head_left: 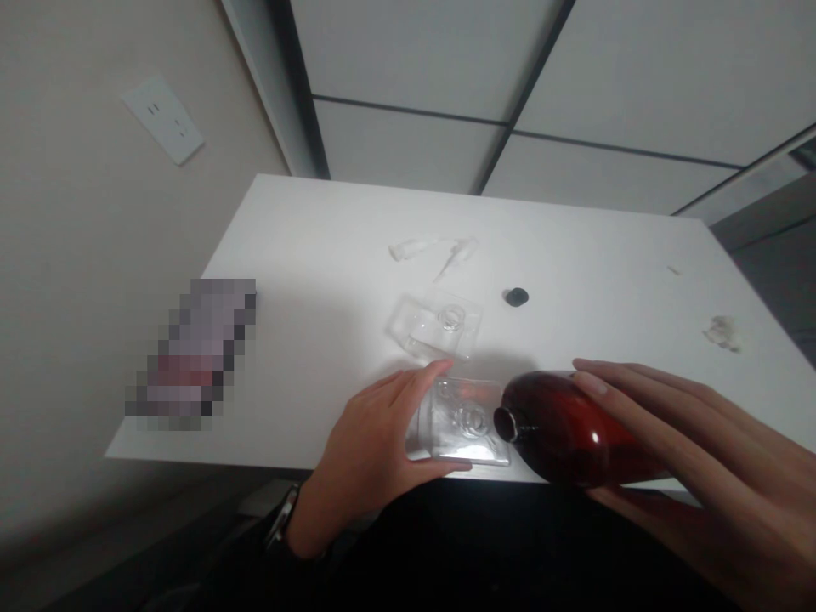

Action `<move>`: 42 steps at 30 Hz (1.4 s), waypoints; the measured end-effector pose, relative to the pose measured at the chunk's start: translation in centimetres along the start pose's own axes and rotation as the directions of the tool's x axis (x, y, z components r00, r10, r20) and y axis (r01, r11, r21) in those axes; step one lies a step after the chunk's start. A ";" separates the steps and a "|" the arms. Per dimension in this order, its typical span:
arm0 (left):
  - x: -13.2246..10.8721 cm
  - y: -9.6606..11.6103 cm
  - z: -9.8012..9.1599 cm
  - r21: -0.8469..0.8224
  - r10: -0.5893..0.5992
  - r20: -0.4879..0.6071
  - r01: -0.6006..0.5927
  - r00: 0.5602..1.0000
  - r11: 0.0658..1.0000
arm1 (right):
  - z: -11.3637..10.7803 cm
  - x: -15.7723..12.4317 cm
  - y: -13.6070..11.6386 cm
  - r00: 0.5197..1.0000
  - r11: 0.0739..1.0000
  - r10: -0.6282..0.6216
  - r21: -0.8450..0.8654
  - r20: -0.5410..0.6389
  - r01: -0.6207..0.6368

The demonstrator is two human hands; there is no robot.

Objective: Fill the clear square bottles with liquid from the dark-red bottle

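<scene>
My right hand is wrapped round a dark red, see-through bottle. It lies tilted on its side, its uncapped mouth pointing left. Below and left of that mouth, near the table's front edge, sits a clear plastic container with a round ring on its top. My left hand grips this container from the left, thumb along the near side and fingers at the far side. Just behind stands a second clear plastic piece, also with a round ring. A small black cap rests farther back. Whether liquid flows I cannot tell.
Two clear plastic scraps lie toward the back of the white table. A crumpled whitish bit is at the right. A blurred-out object occupies the left edge. Walls and panels stand behind.
</scene>
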State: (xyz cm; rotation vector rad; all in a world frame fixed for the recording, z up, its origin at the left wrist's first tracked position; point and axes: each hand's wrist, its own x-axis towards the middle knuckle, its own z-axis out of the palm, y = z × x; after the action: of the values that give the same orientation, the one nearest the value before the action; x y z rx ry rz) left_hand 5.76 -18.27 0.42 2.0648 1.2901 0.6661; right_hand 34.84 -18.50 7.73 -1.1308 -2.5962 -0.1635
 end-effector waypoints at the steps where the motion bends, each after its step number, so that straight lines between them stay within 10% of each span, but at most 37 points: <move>1: 0.0 0.0 0.0 0.000 -0.001 0.001 0.001 1.000 1.000 | 0.0 0.0 0.0 1.000 1.000 0.001 -0.006 -0.007 -0.001; 42: -0.1 0.1 0.0 -0.029 -0.035 0.010 0.035 0.999 0.999 | -0.6 -0.4 0.2 0.989 0.990 0.138 -0.008 0.050 -0.137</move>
State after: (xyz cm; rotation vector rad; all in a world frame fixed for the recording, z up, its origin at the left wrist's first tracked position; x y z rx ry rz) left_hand 5.83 -18.41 0.48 2.0154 1.3002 0.6546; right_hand 35.39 -18.78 8.17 -1.3269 -2.5506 -0.1118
